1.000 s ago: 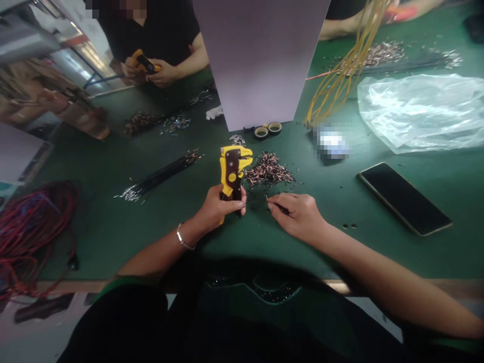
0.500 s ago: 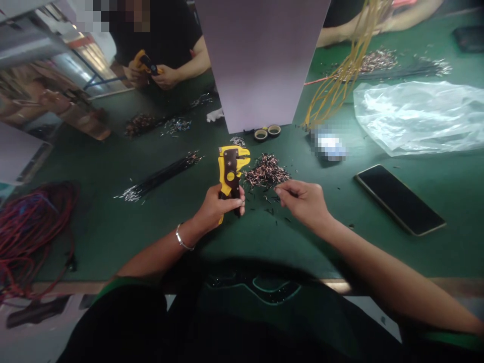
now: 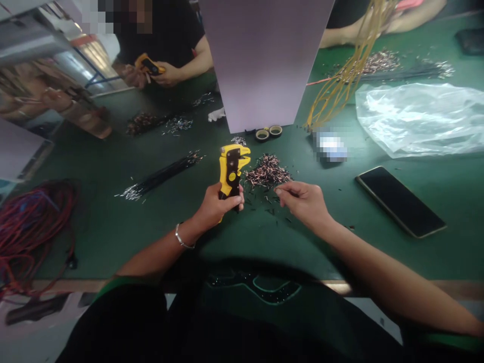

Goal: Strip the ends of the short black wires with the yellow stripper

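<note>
My left hand (image 3: 217, 204) is wrapped round the handles of a yellow and black wire stripper (image 3: 231, 169), held upright with its jaws toward the right. Just right of the jaws lies a heap of short black wire pieces with copper ends (image 3: 269, 170). My right hand (image 3: 304, 201) is closed in a pinch at the near right edge of this heap. What its fingertips hold, if anything, is too small to make out. Loose dark bits lie on the green table (image 3: 249, 247) between my hands.
A bundle of black wires (image 3: 162, 175) lies left, beyond red cables (image 3: 34, 222). Two tape rolls (image 3: 269, 132) sit before an upright panel (image 3: 264, 65). A phone (image 3: 401, 201) and plastic bag (image 3: 419, 118) lie right. Across the table, a co-worker's hand (image 3: 168, 74) holds a similar tool.
The wire stripper's head has tilted slightly and its handles look squeezed a little closer. My right hand has hardly moved. The whole view has shifted slightly.
</note>
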Demonstrator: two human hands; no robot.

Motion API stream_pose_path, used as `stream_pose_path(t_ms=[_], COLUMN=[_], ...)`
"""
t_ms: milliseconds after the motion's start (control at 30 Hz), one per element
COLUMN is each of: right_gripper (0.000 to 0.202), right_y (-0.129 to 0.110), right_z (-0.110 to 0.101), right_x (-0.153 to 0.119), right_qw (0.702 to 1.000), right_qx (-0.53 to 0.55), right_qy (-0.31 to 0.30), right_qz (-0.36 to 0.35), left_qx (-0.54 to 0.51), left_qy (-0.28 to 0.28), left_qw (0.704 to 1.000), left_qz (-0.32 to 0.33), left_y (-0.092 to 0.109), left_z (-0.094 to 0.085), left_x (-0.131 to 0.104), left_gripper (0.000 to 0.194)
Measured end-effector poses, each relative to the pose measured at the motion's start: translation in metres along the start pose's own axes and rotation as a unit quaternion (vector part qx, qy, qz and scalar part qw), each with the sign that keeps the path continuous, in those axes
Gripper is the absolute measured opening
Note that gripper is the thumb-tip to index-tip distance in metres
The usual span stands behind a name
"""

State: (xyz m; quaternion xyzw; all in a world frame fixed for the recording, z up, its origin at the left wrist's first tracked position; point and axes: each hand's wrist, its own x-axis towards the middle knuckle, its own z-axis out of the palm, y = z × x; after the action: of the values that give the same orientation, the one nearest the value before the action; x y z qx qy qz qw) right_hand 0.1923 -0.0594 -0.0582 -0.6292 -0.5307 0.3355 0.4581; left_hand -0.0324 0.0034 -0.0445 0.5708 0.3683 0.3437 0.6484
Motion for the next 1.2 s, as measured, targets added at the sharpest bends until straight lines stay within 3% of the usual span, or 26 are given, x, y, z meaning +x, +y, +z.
stream_pose_path(t_ms=[200,533,733,1000,1200], right_gripper=[0.023,0.025,0.024,0.020,0.017], right_y=[-0.003,-0.019,-0.025,-0.023,-0.027], right_z=[-0.001,-0.005,-0.004,0.001,0.002], right_x=[-0.002,-0.015,-0.020,-0.024,-0.030], right_qw=[0.998,0.978,0.963,0.905,0.884], right_qx=[-0.043,-0.123,-0.156,-0.203,-0.225], right_qy=[0.029,0.107,0.097,0.152,0.128], right_qz=[-0.029,-0.128,-0.194,-0.342,-0.390], left_qx=[0.005,0.044,0.000,-0.027,-0.021], left_qy=[-0.015,-0.104,-0.139,-0.178,-0.208], left_qw=[1.000,0.993,0.989,0.981,0.976], left_qz=[-0.019,-0.040,-0.056,-0.066,-0.057], left_y=[-0.002,-0.004,-0.006,0.003,0.003], left_z=[0.002,0.009,0.011,0.020,0.022], left_x=[-0.003,-0.015,-0.017,-0.019,-0.020], left_gripper=[0.028,0.026,0.026,0.029,0.027])
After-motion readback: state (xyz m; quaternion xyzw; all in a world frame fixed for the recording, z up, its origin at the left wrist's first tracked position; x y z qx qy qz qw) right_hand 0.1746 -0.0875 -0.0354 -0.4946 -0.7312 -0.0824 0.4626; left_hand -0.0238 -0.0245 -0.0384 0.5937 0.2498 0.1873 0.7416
